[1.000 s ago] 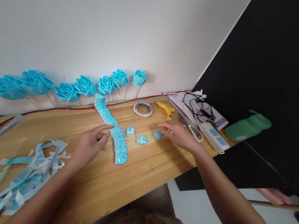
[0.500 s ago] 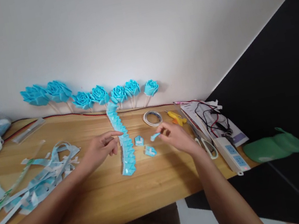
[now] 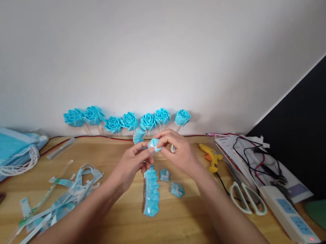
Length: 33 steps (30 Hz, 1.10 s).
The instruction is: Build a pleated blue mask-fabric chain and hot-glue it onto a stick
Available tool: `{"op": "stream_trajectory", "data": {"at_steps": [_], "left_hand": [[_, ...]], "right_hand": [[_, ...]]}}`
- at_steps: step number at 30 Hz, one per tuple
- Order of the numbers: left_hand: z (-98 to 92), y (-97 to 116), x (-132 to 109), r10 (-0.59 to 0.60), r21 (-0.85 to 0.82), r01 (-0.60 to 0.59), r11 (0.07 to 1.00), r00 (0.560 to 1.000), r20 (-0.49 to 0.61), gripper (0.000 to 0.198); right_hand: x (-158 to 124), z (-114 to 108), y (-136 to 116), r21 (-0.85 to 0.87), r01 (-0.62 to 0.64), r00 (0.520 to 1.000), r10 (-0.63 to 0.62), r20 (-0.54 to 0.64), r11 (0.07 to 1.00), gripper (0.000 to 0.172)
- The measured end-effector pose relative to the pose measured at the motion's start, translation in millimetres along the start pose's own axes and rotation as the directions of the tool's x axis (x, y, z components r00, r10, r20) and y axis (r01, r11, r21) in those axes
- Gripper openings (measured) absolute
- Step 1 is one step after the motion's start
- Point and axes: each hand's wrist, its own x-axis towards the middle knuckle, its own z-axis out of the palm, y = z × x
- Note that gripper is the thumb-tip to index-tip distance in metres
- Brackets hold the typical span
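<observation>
Between the fingertips of both hands is a small folded blue petal (image 3: 154, 143) with a pale flap, raised above the table. My left hand (image 3: 136, 159) pinches its left side, and my right hand (image 3: 176, 150) grips it from the right. Beneath them a row of overlapping folded blue petals (image 3: 151, 193) runs from front to back, partly hidden by my left hand. Two loose folded petals, one nearer the row (image 3: 164, 175) and one closer to me (image 3: 177, 189), lie on the wood to its right. A tape roll (image 3: 172, 148) is mostly covered by my right hand.
Several blue flowers on sticks (image 3: 148, 121) lean against the wall. Cut strips (image 3: 66, 202) lie at left, near a stack of blue masks (image 3: 6, 149). At right are a yellow glue gun (image 3: 211, 157), scissors (image 3: 248, 199), papers (image 3: 296, 182) and a power strip (image 3: 288, 213).
My hands have come together over the row, and both now hold the blue petal that only my right hand held. My left hand no longer points at the row. The view has shifted.
</observation>
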Motion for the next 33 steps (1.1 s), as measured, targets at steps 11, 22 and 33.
{"op": "stream_trajectory", "data": {"at_steps": [11, 22, 33], "left_hand": [[-6.0, 12.9, 24.4, 0.157, 0.142, -0.148, 0.979, 0.986, -0.049, 0.034], [-8.4, 5.4, 21.6, 0.317, 0.430, -0.288, 0.855, 0.948, 0.005, 0.027], [-11.3, 5.5, 18.9, 0.240, 0.282, -0.224, 0.933, 0.971, -0.022, 0.035]], "right_hand": [[17.4, -22.6, 10.8, 0.278, -0.334, 0.943, 0.318, 0.102, 0.901, 0.035], [10.3, -12.4, 8.3, 0.242, -0.474, 0.880, 0.443, 0.172, 0.847, 0.019], [12.1, -17.1, 8.5, 0.320, -0.490, 0.871, 0.463, 0.161, 0.811, 0.040]]}}
